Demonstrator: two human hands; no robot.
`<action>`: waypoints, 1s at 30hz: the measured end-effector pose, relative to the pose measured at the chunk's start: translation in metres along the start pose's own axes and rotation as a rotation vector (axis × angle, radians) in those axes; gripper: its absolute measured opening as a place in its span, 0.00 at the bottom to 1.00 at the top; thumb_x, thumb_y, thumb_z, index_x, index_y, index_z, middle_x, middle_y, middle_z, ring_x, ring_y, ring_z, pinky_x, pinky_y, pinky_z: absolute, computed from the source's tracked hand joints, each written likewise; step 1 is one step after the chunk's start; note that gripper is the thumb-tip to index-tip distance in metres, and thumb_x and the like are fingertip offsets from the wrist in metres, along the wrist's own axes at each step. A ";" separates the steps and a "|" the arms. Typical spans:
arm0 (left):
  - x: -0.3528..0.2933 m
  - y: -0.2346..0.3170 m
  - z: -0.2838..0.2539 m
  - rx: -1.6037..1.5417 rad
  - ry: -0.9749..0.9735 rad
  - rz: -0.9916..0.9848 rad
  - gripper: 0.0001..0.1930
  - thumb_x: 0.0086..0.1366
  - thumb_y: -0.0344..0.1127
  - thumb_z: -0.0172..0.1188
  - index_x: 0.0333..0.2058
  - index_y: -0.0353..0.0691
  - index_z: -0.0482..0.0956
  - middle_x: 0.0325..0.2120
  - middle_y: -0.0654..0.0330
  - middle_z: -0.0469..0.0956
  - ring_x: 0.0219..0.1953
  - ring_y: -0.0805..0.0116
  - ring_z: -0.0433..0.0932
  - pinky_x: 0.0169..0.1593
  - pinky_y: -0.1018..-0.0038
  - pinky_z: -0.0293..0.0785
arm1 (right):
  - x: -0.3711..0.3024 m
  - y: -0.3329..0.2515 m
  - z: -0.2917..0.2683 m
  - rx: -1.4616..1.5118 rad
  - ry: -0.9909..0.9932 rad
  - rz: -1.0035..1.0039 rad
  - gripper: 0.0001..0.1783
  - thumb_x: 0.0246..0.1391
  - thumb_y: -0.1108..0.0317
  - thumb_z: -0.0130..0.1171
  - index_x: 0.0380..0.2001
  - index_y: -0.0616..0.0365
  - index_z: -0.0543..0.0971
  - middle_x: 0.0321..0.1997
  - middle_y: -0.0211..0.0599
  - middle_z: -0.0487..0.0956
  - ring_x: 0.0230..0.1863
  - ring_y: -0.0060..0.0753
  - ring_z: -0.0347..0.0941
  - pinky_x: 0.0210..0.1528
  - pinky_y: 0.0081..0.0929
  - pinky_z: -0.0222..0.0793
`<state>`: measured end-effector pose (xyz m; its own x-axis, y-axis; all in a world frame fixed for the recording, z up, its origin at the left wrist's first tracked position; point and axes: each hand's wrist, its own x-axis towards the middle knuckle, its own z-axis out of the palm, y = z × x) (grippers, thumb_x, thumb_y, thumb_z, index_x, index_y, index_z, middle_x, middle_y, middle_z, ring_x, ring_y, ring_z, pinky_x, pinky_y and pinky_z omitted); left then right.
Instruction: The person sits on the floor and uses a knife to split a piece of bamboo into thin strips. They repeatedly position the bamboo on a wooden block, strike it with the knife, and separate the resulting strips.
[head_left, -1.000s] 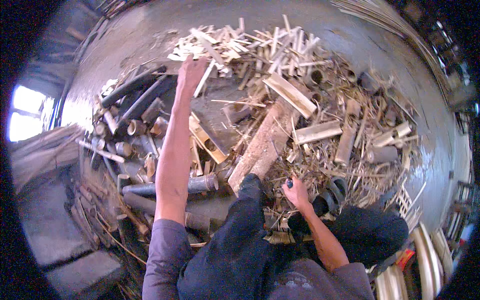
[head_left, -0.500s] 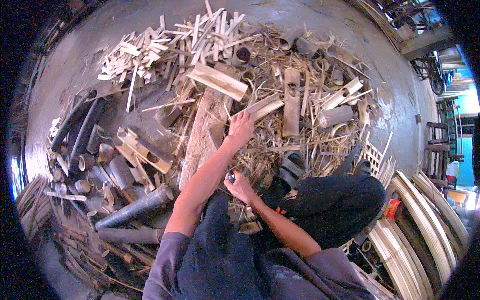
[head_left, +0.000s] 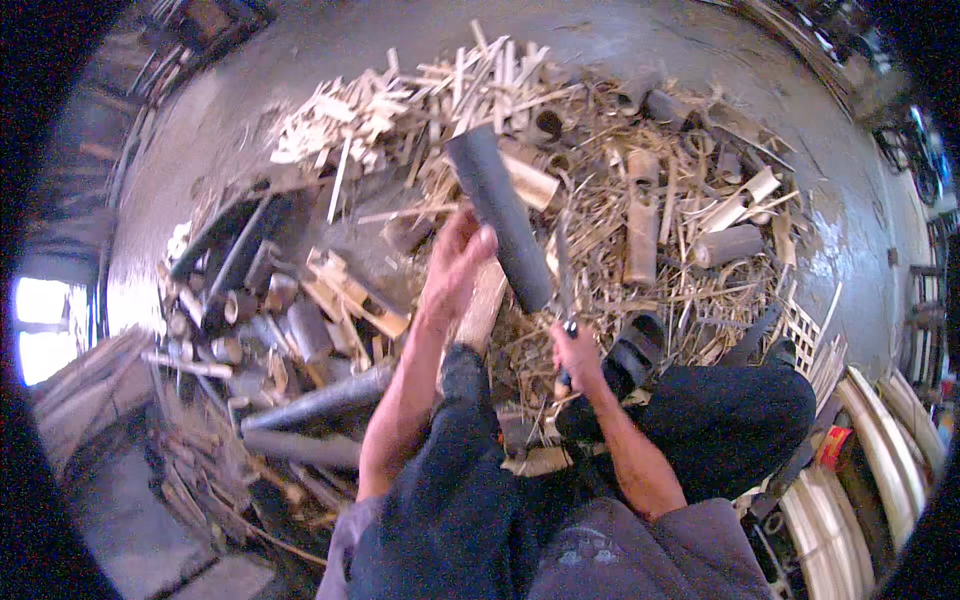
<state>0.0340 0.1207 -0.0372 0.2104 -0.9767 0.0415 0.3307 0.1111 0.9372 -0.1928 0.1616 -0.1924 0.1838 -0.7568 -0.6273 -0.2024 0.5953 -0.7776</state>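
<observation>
My left hand [head_left: 456, 262] is at the lower-left edge of a dark split bamboo piece [head_left: 500, 215]. Its thumb lies against that edge, and the other fingers are partly hidden. The bamboo slants above the litter, dark outer side up. My right hand [head_left: 577, 358] is closed around the handle of a knife [head_left: 563, 265], its narrow blade pointing away from me beside the bamboo's near end. Behind the raised bamboo lies another, pale split piece [head_left: 530, 181]. A wooden board [head_left: 484, 305] shows partly beneath it.
Pale cut strips [head_left: 350, 120] are heaped at the far left. Shavings and bamboo offcuts [head_left: 642, 215] spread to the right. Dark bamboo tubes [head_left: 320, 400] lie at left. A sandal [head_left: 632, 355] is on my foot. Bundled long strips [head_left: 825, 530] stand at lower right.
The split bamboo has been lifted and turned from pale inner side up to dark outer side up. My right hand has moved right and forward with the knife; the view has shifted.
</observation>
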 end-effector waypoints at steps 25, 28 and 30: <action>-0.052 -0.051 -0.055 0.817 0.235 0.060 0.09 0.58 0.33 0.61 0.33 0.32 0.74 0.26 0.48 0.79 0.28 0.54 0.79 0.32 0.66 0.72 | -0.099 -0.179 0.073 -0.193 -0.315 -0.317 0.18 0.64 0.58 0.45 0.51 0.56 0.68 0.17 0.27 0.68 0.14 0.17 0.64 0.16 0.20 0.61; -0.053 -0.049 -0.056 0.856 0.194 0.052 0.09 0.58 0.32 0.60 0.33 0.32 0.74 0.27 0.47 0.79 0.29 0.51 0.79 0.33 0.65 0.72 | -0.097 -0.177 0.073 -0.192 -0.322 -0.285 0.16 0.64 0.56 0.44 0.47 0.55 0.67 0.18 0.28 0.68 0.13 0.17 0.64 0.15 0.20 0.60; -0.055 -0.051 -0.057 0.815 0.191 0.124 0.08 0.58 0.31 0.60 0.33 0.32 0.74 0.27 0.47 0.78 0.30 0.50 0.79 0.33 0.65 0.72 | -0.098 -0.178 0.075 -0.163 -0.328 -0.225 0.14 0.65 0.54 0.43 0.41 0.52 0.67 0.20 0.28 0.68 0.14 0.17 0.63 0.14 0.18 0.59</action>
<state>0.0578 0.1796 -0.1072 0.3776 -0.9103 0.1698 -0.4560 -0.0233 0.8897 -0.1030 0.1495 0.0039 0.5313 -0.7214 -0.4442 -0.2671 0.3550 -0.8959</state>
